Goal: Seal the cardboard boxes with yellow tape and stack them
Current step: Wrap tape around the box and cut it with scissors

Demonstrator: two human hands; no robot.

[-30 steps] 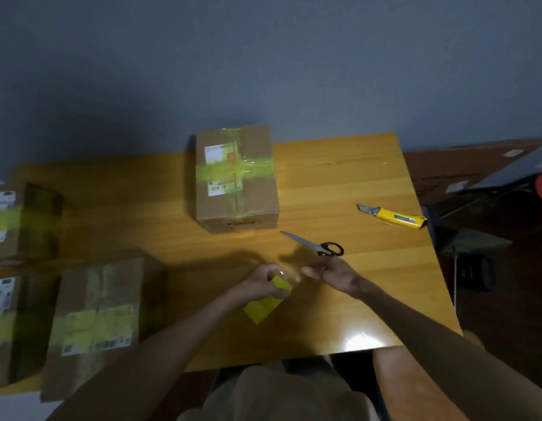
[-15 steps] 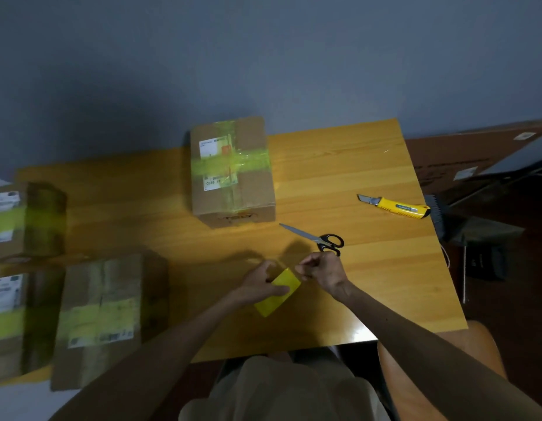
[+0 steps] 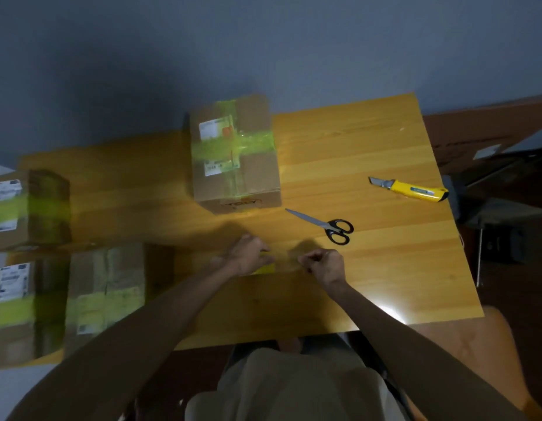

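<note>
Table (image 3: 354, 147): yellow wood, glossy; both hands work just above its near half, a bright glare spot near-right of the right hand.
Three boxes, left group: well to the left of the left hand. Far box (image 3: 26, 208), near-left box (image 3: 20, 305) and near-right box (image 3: 108, 287) stand close together; all carry yellow-green tape bands and white labels. Blurred; seams not readable.
Centre box (image 3: 233, 153): cardboard, upright on the table, beyond the left hand and apart from it. Yellow tape crosses its top both ways, over two white labels.
Left hand (image 3: 248, 256): fingers curled over the tape roll, which shows just below its knuckles on the side toward the right hand.
Right hand (image 3: 324, 265): closed into a tight pinch, fingertips pointing toward the left hand, a short gap between the two.
Utility knife (image 3: 412, 189): yellow body, blade out; lies flat, well beyond and to the right of the right hand.
Scissors (image 3: 324, 226): black handles, blades together; flat on the table just beyond the right hand, tips pointing toward the centre box, not touching it.
Tape roll (image 3: 265, 268): yellow, only a small part visible in the left hand's grip.
Tape strip (image 3: 288, 264): faint, translucent, spanning from the roll to the right-hand pinch; edges hard to make out.
</note>
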